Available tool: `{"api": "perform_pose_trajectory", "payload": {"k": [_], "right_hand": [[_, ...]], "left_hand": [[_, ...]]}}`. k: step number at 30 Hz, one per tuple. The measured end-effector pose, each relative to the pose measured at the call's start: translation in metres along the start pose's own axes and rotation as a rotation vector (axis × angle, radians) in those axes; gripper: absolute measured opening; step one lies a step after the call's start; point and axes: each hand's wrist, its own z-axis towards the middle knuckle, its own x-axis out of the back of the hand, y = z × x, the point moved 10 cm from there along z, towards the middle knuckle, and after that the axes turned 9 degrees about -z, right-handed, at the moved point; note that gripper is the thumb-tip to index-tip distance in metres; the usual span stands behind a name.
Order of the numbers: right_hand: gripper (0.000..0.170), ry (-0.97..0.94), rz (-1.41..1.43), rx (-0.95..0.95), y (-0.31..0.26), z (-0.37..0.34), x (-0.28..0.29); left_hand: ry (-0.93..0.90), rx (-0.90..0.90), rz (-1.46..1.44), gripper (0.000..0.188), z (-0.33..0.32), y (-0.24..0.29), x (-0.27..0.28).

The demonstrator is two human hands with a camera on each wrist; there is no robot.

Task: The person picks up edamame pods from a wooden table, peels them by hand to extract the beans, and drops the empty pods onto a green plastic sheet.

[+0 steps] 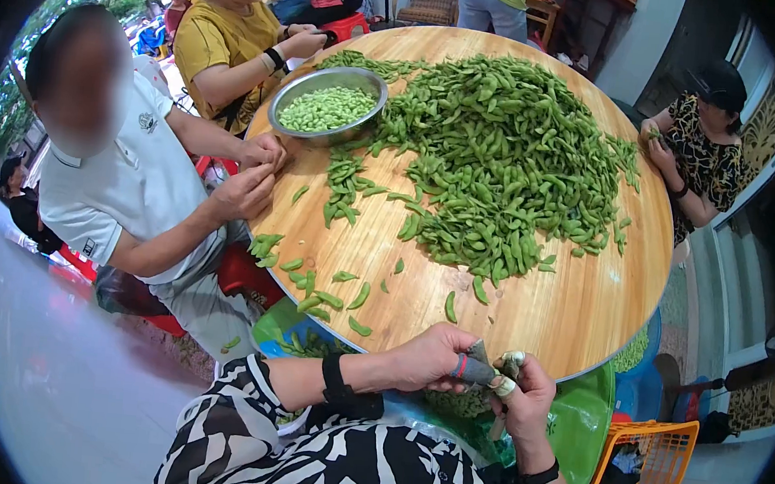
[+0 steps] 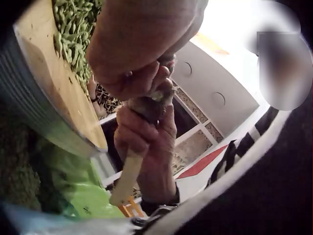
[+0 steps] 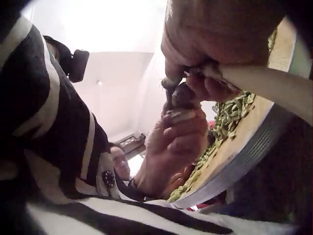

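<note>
Both hands meet at the fingertips, just off the near edge of the table point(image 1: 573, 337). Right hand point(image 1: 531, 397): fingers curled, gripping a pale strip point(image 2: 128, 178) that trails from them. Left hand point(image 1: 428, 358): fingers curled in against the right ones; can't tell whether they pinch anything. Grey wrap point(image 1: 476, 370) with a red-and-blue stripe on a left digit, white wrap point(image 1: 505, 387) on a right one.

Writing: emblem point(image 1: 147, 121) on the white shirt left of the fingers, plus a sleeve patch point(image 1: 89, 246); both too small to read.

View differences: head has the strip only as a short end below the right fingers. Left wrist shows it long and angled down from them; right wrist shows it running off to the frame edge. Both wrist cams catch the ridged table rim point(image 3: 259, 144) beside the fingers. Only head shows the steel bowl point(image 1: 360, 132) of shelled beans point(image 1: 325, 109), beyond and left of the fingers.

Big pile of pods point(image 1: 515, 152) beyond the fingers, one loose pod point(image 1: 451, 307) near the left ones. Green plastic point(image 1: 582, 416) right of the right fingers, orange crate point(image 1: 675, 479) farther right and lower.
</note>
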Motion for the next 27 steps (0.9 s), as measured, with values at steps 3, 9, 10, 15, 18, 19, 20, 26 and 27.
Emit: {"api": "perform_pose_trajectory", "payload": {"k": [3,9,10,15,18,19,20,26,27], "right_hand": [[0.023,-0.057,-0.057,0.072,-0.006,0.005,-0.007],[0.024,-0.005,-0.415,0.314,-0.017,0.008,-0.01],[0.024,-0.005,-0.415,0.309,-0.018,0.006,-0.008],[0.019,0.074,-0.8,0.377,-0.038,-0.003,-0.007],[0.019,0.089,-0.775,0.335,-0.031,-0.003,-0.002],[0.019,0.085,-0.776,0.334,-0.032,-0.003,0.0],[0.019,0.036,-0.804,0.336,-0.031,-0.004,-0.001],[0.024,-0.23,-0.931,0.317,-0.006,-0.017,-0.004],[0.025,-0.268,-0.919,0.302,-0.002,-0.018,-0.005]], "left_hand": [[-0.07,0.063,-0.331,0.011,0.006,-0.017,-0.001],[-0.073,0.071,-0.394,0.008,0.009,-0.021,0.004],[-0.072,0.074,-0.397,0.008,0.006,-0.02,0.0],[0.069,0.042,-0.08,0.01,-0.004,-0.015,0.002],[-0.022,0.054,0.077,0.01,-0.008,-0.015,0.0],[-0.02,0.054,0.073,0.01,-0.01,-0.017,0.004],[-0.033,-0.182,0.359,0.01,-0.016,0.003,0.006],[-0.061,-0.085,1.546,0.015,-0.109,0.051,0.043],[0.043,-0.255,1.618,0.021,-0.13,0.06,0.059]]}}
